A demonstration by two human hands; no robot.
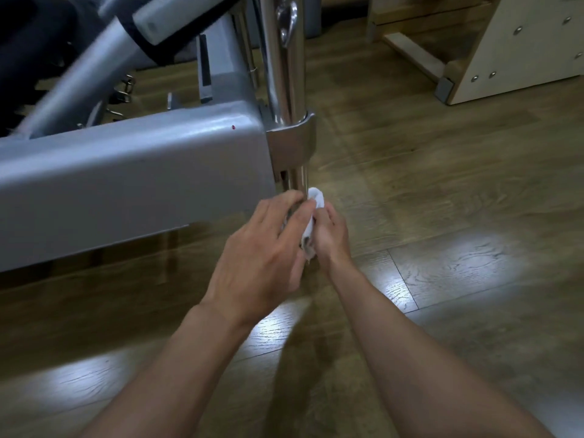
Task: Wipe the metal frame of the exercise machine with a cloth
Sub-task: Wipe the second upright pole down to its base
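Observation:
A shiny chrome upright pole stands at the corner of the grey machine frame, clamped by a metal bracket. A small white cloth is wrapped around the pole's lower end, below the bracket. My left hand and my right hand both grip the cloth from either side, fingers curled around it. The foot of the pole is hidden behind my hands.
Wooden plank floor spreads to the right and toward me, with bright light reflections. A pale wooden piece of equipment with metal studs stands at the back right. Grey tubes, springs and dark padding fill the upper left.

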